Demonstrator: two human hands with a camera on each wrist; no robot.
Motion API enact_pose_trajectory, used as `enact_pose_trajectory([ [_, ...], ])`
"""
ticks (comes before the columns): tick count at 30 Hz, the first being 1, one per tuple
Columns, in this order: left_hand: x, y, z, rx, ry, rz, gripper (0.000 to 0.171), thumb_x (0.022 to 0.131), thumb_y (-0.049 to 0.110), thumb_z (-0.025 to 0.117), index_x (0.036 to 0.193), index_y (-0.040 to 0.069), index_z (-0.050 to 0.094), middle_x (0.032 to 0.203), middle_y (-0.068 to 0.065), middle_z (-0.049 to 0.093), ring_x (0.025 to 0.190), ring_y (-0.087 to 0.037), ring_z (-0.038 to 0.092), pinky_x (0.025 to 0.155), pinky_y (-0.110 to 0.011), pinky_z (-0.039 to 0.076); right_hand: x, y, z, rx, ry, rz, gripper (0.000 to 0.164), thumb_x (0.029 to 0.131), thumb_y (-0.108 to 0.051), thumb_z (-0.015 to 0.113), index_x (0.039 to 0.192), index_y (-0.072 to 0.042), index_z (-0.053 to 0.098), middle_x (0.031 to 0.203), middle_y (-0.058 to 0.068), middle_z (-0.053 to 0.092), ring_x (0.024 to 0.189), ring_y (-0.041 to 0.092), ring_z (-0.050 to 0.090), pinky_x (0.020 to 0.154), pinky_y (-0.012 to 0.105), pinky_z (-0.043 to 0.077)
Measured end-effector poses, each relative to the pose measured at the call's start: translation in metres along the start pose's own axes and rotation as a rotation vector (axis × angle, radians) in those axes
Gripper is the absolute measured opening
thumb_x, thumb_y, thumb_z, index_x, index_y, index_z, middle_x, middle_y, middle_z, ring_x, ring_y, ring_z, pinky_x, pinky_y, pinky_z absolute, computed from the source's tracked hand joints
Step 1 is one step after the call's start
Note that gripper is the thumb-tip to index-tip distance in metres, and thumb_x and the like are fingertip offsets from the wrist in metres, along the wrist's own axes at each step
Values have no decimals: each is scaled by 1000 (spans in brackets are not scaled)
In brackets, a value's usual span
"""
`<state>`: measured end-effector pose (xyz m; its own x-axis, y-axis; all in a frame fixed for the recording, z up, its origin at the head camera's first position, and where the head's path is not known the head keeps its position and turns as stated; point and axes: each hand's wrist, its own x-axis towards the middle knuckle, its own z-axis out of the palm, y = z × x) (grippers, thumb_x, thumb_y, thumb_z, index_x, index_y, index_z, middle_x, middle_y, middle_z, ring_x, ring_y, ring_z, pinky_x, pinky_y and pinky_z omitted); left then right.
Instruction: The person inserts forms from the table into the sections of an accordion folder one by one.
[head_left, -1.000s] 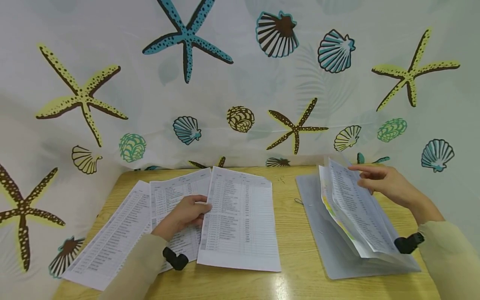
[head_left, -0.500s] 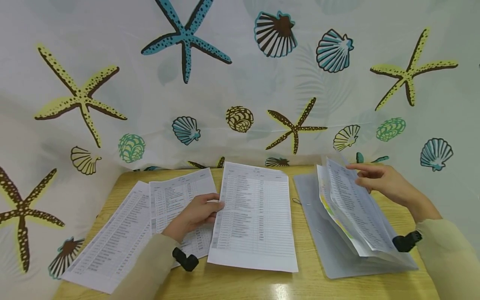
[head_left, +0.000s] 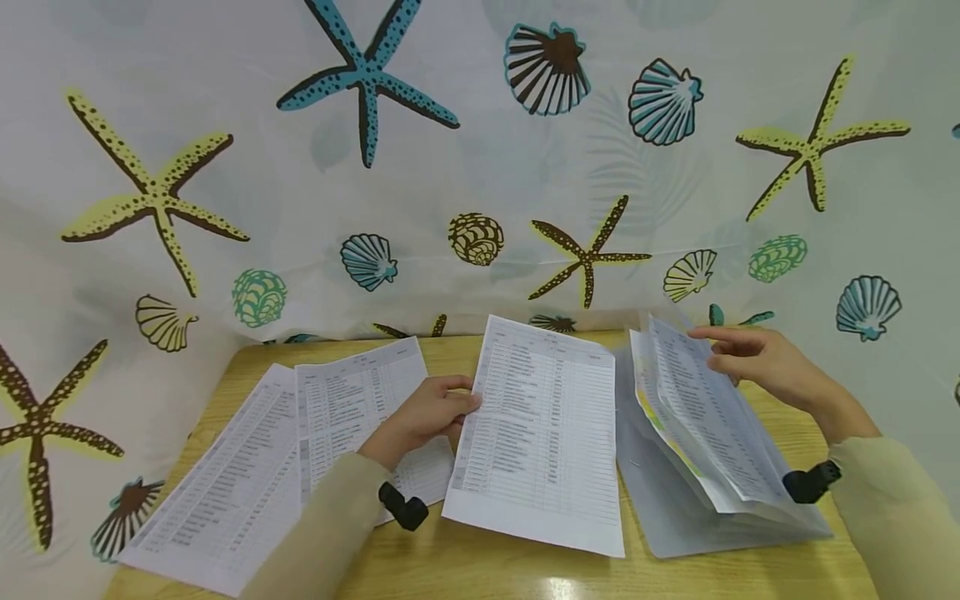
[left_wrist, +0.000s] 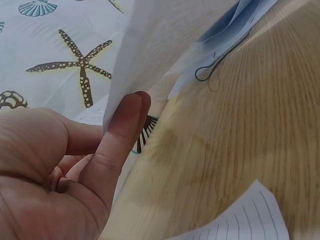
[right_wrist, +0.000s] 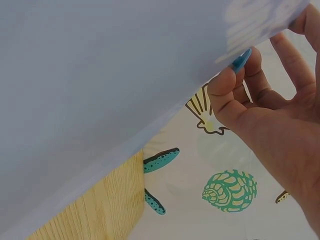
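My left hand point(head_left: 427, 412) pinches the left edge of a printed sheet point(head_left: 543, 433), thumb in front and fingers behind; the sheet is tilted up off the table. In the left wrist view the sheet's edge runs between thumb and finger. My right hand point(head_left: 772, 371) holds up the cover side of a grey-blue plastic folder point(head_left: 660, 533), with printed pages point(head_left: 693, 400) standing half raised in it. A small blue piece point(right_wrist: 242, 60) shows between the thumb and fingers in the right wrist view; I cannot tell what it is.
Two printed papers lie fanned at the left: an outer sheet point(head_left: 225, 492) and an inner one point(head_left: 352, 400) partly under my left arm. A thin cord loop point(left_wrist: 202, 74) sticks out beside the folder. Behind the wooden table point(head_left: 495, 575) hangs a shell-patterned curtain point(head_left: 450, 167).
My left hand has carried the pinched sheet rightward and tilted it up, so its right edge now overlaps the folder's left side. The right hand has stayed in place on the folder.
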<state>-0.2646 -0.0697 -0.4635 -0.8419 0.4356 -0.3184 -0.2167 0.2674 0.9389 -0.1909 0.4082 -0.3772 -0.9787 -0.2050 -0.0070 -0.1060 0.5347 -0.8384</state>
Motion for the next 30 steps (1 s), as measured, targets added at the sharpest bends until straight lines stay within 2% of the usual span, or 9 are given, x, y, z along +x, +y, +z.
enact_pose_trajectory([
  [7,8,6,11,51,16,15,37,106,13,63,141,0,61,109,-16,79,79,-16,75,64,-24,59,0,1,-1,15,6,-6,44,104,-15,66,148,-11,61,102,-1,56,84,16,57,70,26,53],
  [12,14,10,18,50,27,19,36,106,15,64,139,2,63,109,-15,79,81,-16,75,66,-24,60,0,-1,-1,9,6,-5,44,104,-17,66,147,-10,61,103,1,54,86,15,56,70,26,53],
  [22,26,13,34,-15,86,14,35,104,15,66,136,1,66,103,-12,79,76,-13,72,69,-27,59,1,0,0,-5,4,11,46,104,-19,67,148,-7,59,106,1,54,88,15,57,72,27,54],
  [30,29,12,43,-72,105,8,32,103,14,67,131,-1,68,98,-8,78,72,-10,67,64,-22,48,2,3,0,-2,13,-3,45,104,-15,66,148,-6,59,105,1,53,87,13,55,71,26,53],
])
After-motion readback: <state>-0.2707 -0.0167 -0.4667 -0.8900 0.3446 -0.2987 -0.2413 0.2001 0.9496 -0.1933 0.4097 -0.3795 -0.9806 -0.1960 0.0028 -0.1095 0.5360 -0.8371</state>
